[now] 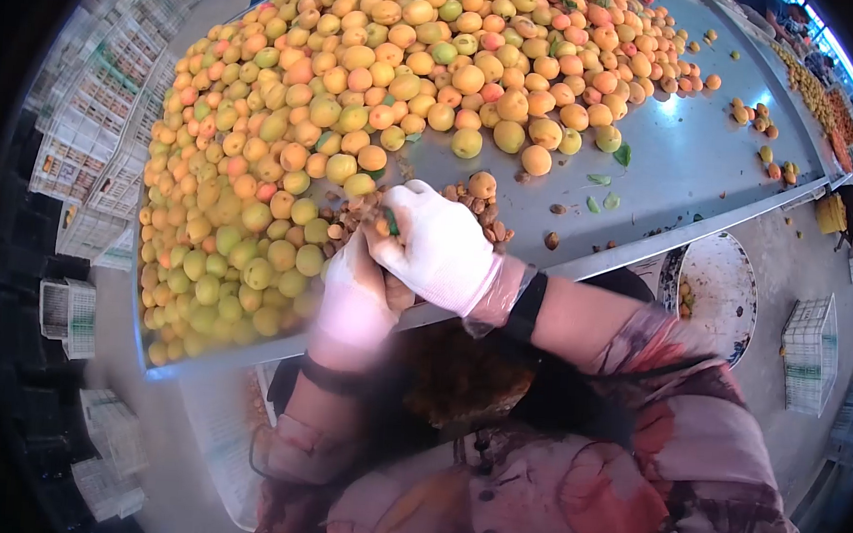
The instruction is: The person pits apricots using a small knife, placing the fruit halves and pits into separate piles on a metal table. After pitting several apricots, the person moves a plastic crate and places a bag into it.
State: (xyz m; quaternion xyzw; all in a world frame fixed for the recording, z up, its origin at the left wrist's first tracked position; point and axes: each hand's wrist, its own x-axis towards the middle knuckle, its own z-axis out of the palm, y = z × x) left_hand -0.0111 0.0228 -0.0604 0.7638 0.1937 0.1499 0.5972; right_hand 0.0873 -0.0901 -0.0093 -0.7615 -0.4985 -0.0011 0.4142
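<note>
My right hand (pixel 437 246), in a white glove, is closed at the near edge of the metal table (pixel 509 189). A small green and orange bit shows at its fingers, too covered to name. Against it, my left hand (pixel 355 287), also gloved and slightly blurred, is closed with its grip mostly hidden. Brown apricot pits (pixel 488 217) lie just beyond my right hand, with one apricot (pixel 482 184) among them. A large heap of yellow, orange and greenish apricots (pixel 360 77) spreads to the left of and behind my hands.
Green leaves (pixel 622 155) and a few loose pits (pixel 551 240) are scattered on the table. A round tub (pixel 723 294) with some fruit stands below its right side. White crates stand on the floor at right (pixel 810 353) and are stacked at left (pixel 91 158).
</note>
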